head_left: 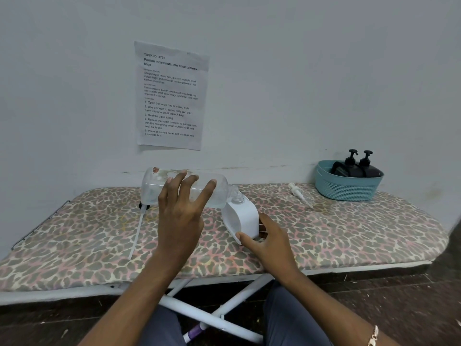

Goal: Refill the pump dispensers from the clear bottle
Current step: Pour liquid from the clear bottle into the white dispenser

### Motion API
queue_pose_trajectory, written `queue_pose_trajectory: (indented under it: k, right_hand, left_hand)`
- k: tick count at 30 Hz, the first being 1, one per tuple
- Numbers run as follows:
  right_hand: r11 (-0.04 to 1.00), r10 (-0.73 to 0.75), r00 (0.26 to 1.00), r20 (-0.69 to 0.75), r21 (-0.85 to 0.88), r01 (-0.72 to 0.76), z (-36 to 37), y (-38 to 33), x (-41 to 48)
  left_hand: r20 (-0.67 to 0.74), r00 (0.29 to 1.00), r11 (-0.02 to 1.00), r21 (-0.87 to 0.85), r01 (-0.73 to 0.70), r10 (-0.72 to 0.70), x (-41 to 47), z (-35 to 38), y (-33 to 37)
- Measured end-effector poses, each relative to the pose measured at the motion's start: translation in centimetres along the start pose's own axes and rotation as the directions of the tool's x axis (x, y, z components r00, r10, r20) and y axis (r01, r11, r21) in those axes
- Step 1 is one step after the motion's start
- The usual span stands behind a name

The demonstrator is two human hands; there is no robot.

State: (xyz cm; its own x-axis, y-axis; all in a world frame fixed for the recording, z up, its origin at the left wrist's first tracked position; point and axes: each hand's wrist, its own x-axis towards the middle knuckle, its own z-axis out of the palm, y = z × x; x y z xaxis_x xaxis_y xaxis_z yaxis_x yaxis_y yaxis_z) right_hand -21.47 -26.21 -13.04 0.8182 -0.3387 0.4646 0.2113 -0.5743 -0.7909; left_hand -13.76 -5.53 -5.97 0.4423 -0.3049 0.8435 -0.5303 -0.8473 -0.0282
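My left hand (180, 208) grips a large clear bottle (154, 188), tipped on its side with its neck pointing right. The neck meets the open top of a white dispenser bottle (243, 217), which leans on the ironing board. My right hand (268, 239) holds the base of the white dispenser, thumb on its front. A white pump head with its tube (299, 194) lies loose on the board to the right. A black pump with a long white tube (138, 228) lies to the left, partly behind the clear bottle.
The leopard-print ironing board (349, 233) stands against a white wall with a printed sheet (171, 96). A teal basket (348, 187) at the back right holds two black pump dispensers (359, 167). White board legs (219, 318) cross below.
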Motion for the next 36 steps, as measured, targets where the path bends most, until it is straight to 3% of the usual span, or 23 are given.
queue_pose_trajectory:
  k: [36]
  right_hand:
    - [1.0, -0.001, 1.0, 0.0, 0.019, 0.001, -0.06, -0.33, -0.1]
  left_hand:
    - [-0.008, 1.0, 1.0, -0.001, -0.005, 0.005, 0.09, 0.05, -0.02]
